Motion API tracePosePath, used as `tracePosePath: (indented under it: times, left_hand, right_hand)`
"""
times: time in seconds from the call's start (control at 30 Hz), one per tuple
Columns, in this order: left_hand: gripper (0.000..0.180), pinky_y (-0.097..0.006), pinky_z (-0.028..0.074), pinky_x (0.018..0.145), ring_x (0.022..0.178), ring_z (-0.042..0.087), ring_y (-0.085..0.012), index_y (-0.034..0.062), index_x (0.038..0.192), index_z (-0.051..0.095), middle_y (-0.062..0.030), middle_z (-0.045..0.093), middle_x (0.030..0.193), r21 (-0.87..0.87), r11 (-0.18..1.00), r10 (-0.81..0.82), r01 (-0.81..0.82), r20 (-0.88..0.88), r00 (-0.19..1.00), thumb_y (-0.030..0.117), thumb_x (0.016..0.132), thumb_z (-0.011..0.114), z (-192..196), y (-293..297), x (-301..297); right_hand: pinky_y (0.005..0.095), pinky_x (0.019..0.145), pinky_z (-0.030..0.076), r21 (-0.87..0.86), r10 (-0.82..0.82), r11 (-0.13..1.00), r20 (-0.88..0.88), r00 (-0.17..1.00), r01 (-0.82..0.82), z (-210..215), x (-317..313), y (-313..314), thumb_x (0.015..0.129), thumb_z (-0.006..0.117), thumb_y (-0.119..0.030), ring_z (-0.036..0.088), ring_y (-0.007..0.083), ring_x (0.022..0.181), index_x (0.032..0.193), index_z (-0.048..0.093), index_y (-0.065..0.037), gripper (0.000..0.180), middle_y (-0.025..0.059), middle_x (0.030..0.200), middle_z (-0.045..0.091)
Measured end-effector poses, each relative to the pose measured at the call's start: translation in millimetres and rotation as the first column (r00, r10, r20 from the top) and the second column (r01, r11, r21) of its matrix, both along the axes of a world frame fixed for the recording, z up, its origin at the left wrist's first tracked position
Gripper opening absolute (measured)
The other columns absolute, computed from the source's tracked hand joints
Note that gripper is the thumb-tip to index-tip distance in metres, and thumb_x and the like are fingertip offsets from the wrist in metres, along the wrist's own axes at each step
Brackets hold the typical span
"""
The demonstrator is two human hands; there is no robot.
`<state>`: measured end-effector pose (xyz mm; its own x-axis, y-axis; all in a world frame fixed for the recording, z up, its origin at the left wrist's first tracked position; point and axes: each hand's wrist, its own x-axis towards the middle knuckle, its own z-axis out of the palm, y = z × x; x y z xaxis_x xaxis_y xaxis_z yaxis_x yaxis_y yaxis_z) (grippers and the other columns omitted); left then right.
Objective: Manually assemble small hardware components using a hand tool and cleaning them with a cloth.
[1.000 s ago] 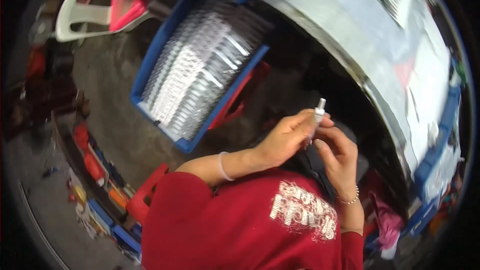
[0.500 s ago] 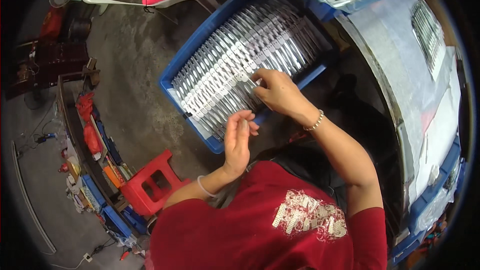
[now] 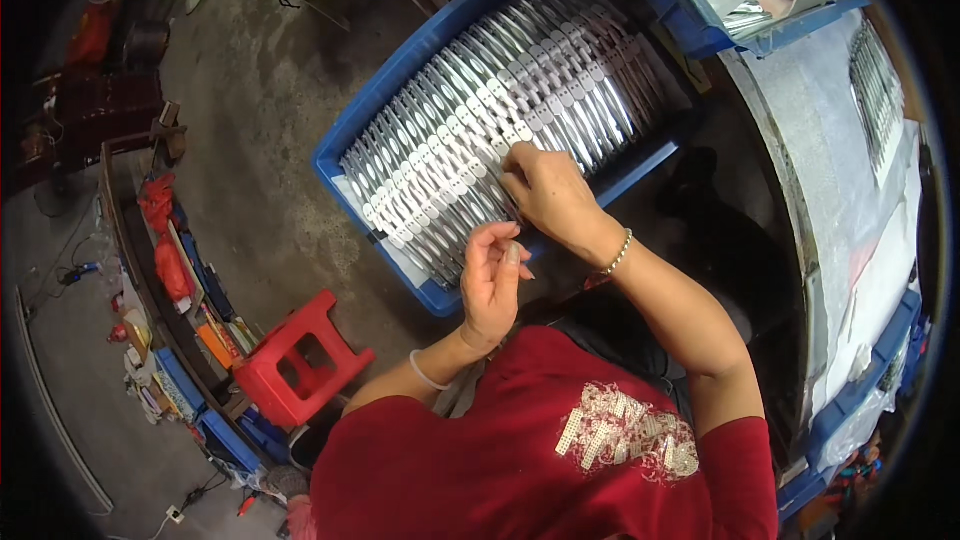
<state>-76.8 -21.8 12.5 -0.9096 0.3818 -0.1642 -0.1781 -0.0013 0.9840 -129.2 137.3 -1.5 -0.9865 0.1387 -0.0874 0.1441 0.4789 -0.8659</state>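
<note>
The right hand (image 3: 553, 192) is pinched over the silver strips (image 3: 430, 158) in the blue bin (image 3: 638, 168); I can't tell if it grips one. The left hand (image 3: 490, 285) hangs loosely open by the bin's near edge.

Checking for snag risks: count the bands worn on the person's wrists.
2: a pale band on the left wrist, a beaded bracelet on the right wrist. None seems hidden.

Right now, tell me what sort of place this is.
Probably a small workshop or packing area: a blue crate packed with rows of shiny metal pieces, a worktable covered in pale sheeting, and a red plastic stool on the floor.
</note>
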Motion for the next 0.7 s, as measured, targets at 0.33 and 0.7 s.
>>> tracePosePath:
  times: [0.33,0.7]
  left_hand:
    - [0.027,-0.023,0.053,0.065,0.084,0.055,-0.0106,-0.0003,0.123,0.045,-0.0078,0.051,0.110,-0.017,1.000,-0.005,0.005,-0.010,1.000,0.003,0.097,0.048,0,-2,0]
    - [0.021,-0.023,0.051,0.067,0.082,0.056,-0.0103,-0.0004,0.117,0.050,-0.0076,0.050,0.110,-0.054,0.993,-0.109,0.106,-0.062,0.992,0.001,0.096,0.047,9,6,13]
  right_hand:
    - [0.0507,0.062,0.046,0.078,0.016,0.997,-0.045,0.999,-0.012,1,5,-1,0.080,0.063,-0.009,0.059,0.0440,0.071,0.077,0.053,0.001,0.014,0.0227,0.071,0.060]
    - [0.0442,0.062,0.048,0.218,0.031,0.976,-0.043,0.999,-0.021,61,64,46,0.083,0.062,-0.007,0.060,0.0387,0.075,0.084,0.058,-0.003,0.005,0.0171,0.087,0.061]
